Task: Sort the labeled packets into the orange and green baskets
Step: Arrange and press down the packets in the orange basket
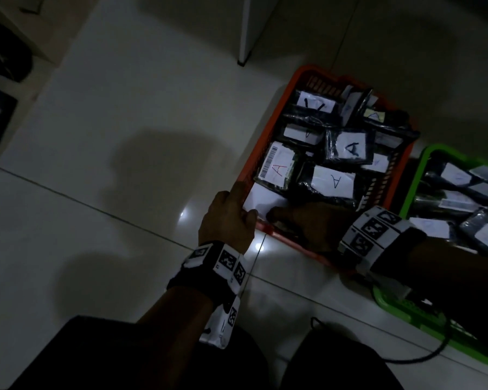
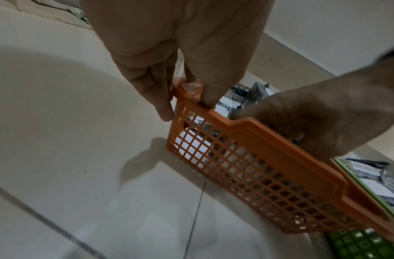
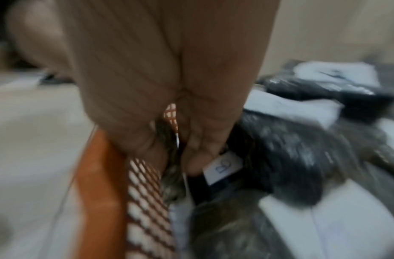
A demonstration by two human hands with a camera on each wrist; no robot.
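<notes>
The orange basket (image 1: 266,130) sits on the tiled floor, heaped with several dark packets (image 1: 347,147) whose white labels read A. My left hand (image 1: 228,218) pinches its near left corner, thumb inside and fingers outside, shown close in the left wrist view (image 2: 187,106). My right hand (image 1: 307,220) reaches over the near rim, fingers curled down among the packets. In the blurred right wrist view it (image 3: 176,154) pinches a dark packet's edge (image 3: 169,184) against the mesh wall (image 3: 147,201). The green basket (image 1: 414,175) stands to the right, also holding labelled packets (image 1: 457,175).
A white furniture leg (image 1: 245,29) stands behind the orange basket. Dark objects (image 1: 0,57) lie at the far left. A black cable (image 1: 434,353) loops by the green basket's near corner. Pale floor tiles (image 1: 110,136) spread to the left. My dark-clothed knees fill the bottom edge.
</notes>
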